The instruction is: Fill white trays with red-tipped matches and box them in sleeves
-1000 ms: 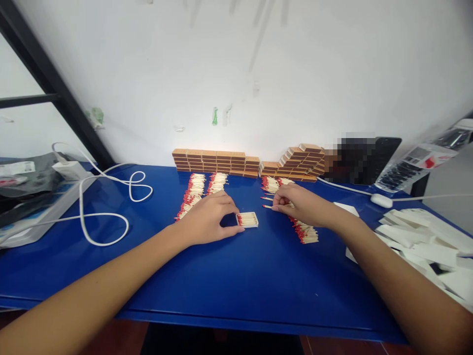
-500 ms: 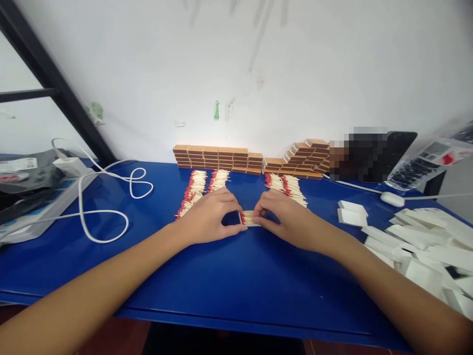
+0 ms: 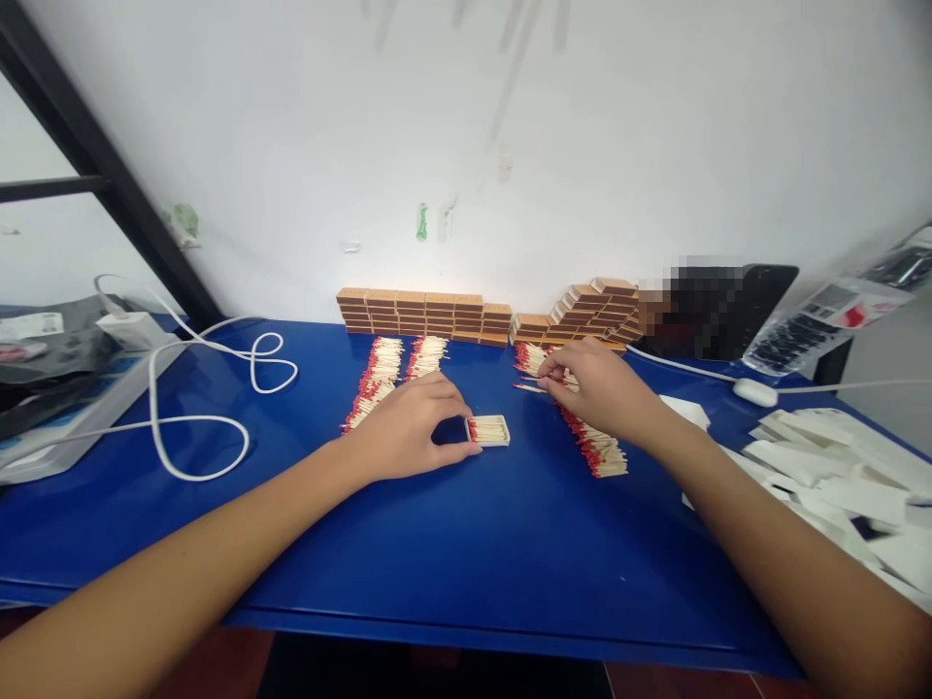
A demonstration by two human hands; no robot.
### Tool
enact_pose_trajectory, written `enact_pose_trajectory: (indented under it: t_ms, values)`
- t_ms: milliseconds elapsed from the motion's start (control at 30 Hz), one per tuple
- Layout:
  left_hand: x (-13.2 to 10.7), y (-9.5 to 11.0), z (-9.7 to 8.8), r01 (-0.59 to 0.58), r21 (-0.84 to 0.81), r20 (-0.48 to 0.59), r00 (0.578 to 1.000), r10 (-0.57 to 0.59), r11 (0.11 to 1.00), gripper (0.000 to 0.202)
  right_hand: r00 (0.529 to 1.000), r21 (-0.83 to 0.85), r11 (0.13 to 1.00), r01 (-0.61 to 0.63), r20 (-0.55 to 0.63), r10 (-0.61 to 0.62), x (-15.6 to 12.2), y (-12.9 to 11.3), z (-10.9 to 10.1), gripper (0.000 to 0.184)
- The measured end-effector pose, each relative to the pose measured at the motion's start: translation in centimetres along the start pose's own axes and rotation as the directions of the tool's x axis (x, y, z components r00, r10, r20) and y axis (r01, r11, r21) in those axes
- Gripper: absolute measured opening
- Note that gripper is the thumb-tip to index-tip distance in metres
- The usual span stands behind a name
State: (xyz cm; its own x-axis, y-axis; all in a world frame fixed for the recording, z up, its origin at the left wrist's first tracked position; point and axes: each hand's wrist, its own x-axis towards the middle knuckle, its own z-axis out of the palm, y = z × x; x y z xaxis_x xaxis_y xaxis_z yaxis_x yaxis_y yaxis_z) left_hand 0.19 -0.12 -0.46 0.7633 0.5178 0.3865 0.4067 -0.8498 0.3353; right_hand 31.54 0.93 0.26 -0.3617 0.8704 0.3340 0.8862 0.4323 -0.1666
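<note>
My left hand (image 3: pixel 412 427) holds the left end of a small white matchbox tray (image 3: pixel 496 444) between thumb and fingers. The tray lies on the blue table, with red-headed matches (image 3: pixel 490 428) side by side in it. To the right, my right hand (image 3: pixel 601 388) is over a long row of loose matches (image 3: pixel 595 447), fingers pinched together. A match (image 3: pixel 528 388) sticks out leftward from the fingertips; whether more are in the pinch is hidden. Two more rows of matches (image 3: pixel 384 361) lie beyond my left hand, partly covered by it.
Stacked brown matchboxes (image 3: pixel 426 313) stand along the wall. At the right are a pile of white trays (image 3: pixel 837 476), a plastic bottle (image 3: pixel 822 316), a black phone-like object (image 3: pixel 772 301) and a white cable connector (image 3: pixel 755 391). White cables (image 3: pixel 200 419) loop beside a power strip (image 3: pixel 123 398) at left.
My right hand has left the tray and moved up and right to the loose matches, where it now pinches a match. My left hand stays on the tray. The view has shifted slightly.
</note>
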Motion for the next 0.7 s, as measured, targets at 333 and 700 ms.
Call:
enact_pose_trajectory:
  t_ms: [333,700]
  values:
    - [-0.1,0.0,0.0,-0.016,0.018,-0.014,1.000,0.016,1.000,0.028,0.997,-0.025,1.000,0.013,0.077,-0.011,0.2,0.9,1.1,0.017]
    - [-0.1,-0.1,0.2,-0.035,0.011,-0.032,0.999,0.035,0.999,0.026,0.990,0.059,0.998,-0.003,0.141,-0.005,0.2,-0.2,1.0,0.019]
